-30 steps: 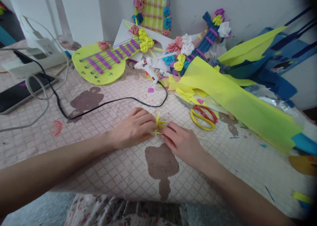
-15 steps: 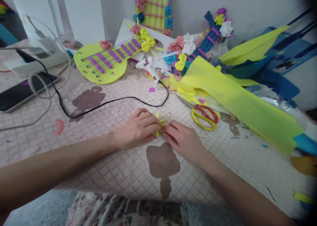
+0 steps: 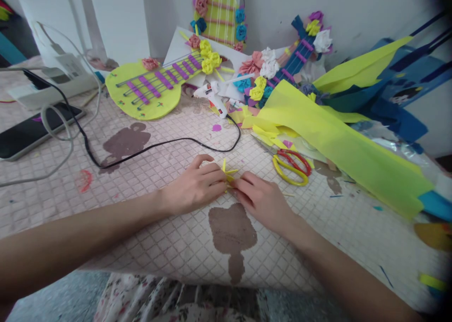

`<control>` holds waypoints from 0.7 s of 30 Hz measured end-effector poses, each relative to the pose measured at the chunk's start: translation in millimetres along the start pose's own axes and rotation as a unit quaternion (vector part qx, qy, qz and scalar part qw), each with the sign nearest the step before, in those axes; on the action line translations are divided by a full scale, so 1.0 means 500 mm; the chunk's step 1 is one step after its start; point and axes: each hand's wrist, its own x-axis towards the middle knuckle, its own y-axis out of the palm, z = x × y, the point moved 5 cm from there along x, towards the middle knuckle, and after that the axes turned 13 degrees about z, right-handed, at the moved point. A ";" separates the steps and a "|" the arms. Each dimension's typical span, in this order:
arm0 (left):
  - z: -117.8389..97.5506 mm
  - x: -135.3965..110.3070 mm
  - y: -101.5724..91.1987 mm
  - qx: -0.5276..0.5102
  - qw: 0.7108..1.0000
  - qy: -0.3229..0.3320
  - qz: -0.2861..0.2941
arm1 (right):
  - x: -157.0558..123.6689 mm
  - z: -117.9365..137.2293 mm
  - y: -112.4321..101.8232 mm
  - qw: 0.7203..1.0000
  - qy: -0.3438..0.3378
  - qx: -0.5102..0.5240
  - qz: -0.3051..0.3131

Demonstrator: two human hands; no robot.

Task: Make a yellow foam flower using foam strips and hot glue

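Observation:
A small yellow paper star [image 3: 229,172] with narrow points stands between my hands, low over the patterned tablecloth [image 3: 169,239]. From the left, my left hand [image 3: 197,184] pinches its side; the thumb tip is hidden behind the fingers. My right hand [image 3: 259,197] grips the star's other side with thumb and fingertips pressed together. Both hands rest close to the cloth, their fingertips almost meeting. Right of them lie scissors [image 3: 291,166] with one red and one yellow handle, blades pointing up and left.
A white glue gun [image 3: 213,98] lies behind, its black cord [image 3: 169,140] curving left. Paper guitars, one yellow [image 3: 122,84] and one blue [image 3: 296,60], stand at the back. Yellow crepe paper [image 3: 339,143] stretches across the right. A phone [image 3: 35,131] lies left.
My left index finger and thumb have shifted slightly on the star, and the star has turned a little. My right hand has hardly moved.

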 end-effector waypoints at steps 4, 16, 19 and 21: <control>0.000 0.000 0.002 0.004 1.000 0.009 0.000 | 0.000 0.001 0.001 1.000 0.001 0.003 0.000; 0.004 -0.003 0.009 -0.035 0.999 -0.009 -0.017 | 0.000 -0.004 0.001 1.000 -0.002 0.021 -0.001; 0.014 -0.008 0.012 -0.072 0.996 -0.041 -0.020 | 0.001 -0.009 0.004 1.000 -0.004 0.028 0.003; 0.019 -0.010 0.013 -0.078 0.995 -0.056 -0.018 | 0.002 -0.011 0.006 1.000 -0.006 0.031 0.001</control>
